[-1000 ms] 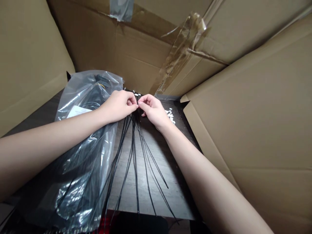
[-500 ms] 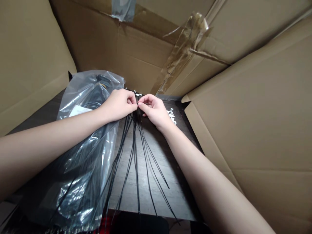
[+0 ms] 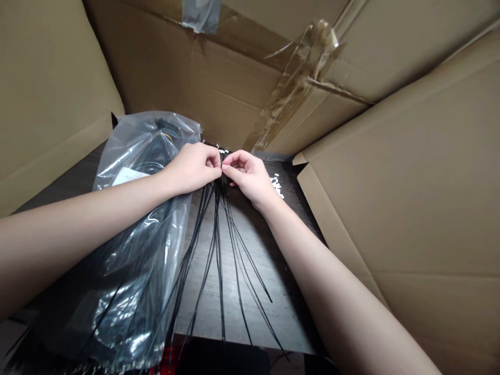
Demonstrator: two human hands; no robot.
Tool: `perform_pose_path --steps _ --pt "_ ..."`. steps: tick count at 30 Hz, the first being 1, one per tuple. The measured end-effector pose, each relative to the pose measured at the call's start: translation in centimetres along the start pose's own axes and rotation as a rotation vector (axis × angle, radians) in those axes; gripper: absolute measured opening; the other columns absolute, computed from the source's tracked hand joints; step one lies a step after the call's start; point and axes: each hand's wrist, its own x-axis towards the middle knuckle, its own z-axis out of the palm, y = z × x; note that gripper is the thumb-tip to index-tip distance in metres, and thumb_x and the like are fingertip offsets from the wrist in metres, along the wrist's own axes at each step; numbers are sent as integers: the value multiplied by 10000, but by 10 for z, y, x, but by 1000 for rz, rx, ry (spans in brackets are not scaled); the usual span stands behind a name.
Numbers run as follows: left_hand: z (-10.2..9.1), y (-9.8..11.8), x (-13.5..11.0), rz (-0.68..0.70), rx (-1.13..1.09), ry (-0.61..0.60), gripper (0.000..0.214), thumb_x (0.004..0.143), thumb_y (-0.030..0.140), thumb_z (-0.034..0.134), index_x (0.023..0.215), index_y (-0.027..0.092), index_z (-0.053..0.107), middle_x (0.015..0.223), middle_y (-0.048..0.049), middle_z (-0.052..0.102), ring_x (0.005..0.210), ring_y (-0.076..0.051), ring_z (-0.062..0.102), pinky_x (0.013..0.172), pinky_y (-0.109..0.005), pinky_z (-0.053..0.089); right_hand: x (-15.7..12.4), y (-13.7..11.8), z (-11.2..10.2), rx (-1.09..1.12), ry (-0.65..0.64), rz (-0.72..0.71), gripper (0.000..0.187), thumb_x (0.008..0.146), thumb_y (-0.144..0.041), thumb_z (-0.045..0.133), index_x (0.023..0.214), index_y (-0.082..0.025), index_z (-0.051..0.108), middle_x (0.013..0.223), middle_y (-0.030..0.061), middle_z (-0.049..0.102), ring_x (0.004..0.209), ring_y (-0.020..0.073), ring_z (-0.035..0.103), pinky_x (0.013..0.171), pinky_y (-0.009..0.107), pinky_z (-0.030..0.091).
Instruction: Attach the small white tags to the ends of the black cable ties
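Observation:
My left hand [image 3: 197,167] is closed in a pinch at the far ends of several thin black wires [image 3: 217,234]. Thumb to thumb with it, my right hand [image 3: 247,176] is pinched shut at the same spot, and whatever tiny piece its fingertips hold is hidden. From below the hands the wires fan out toward the table's front edge, some hanging over it. Small white pieces [image 3: 222,151] lie just behind the fingers. More small white pieces [image 3: 277,186] are scattered to the right, partly covered by my right hand.
A clear plastic bag [image 3: 177,229] full of black wires lies under my left forearm, with a white label [image 3: 129,176]. Cardboard walls [image 3: 222,78] enclose the dark table [image 3: 250,312] at the back and both sides. Brown tape [image 3: 289,83] hangs loosely on the back wall.
Both hands keep the same pinch at the wire ends with hardly any motion. The whole view has shifted very slightly.

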Motion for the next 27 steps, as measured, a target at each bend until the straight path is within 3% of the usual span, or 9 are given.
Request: perform_pose_path --steps 14,27 --pt "0 2 -1 -3 15 -14 115 742 185 609 728 155 719 705 -13 712 672 -160 617 683 -278 414 0 -2 2 -25 13 18 64 777 -203 659 805 -186 604 760 -16 599 551 73 463 499 231 407" --pt "1 1 -1 -15 33 3 147 737 180 597 755 143 739 725 -18 722 683 -154 628 665 -269 415 0 1 0 -5 -7 -16 138 755 -264 698 800 -193 588 749 -27 592 551 71 476 508 231 425"
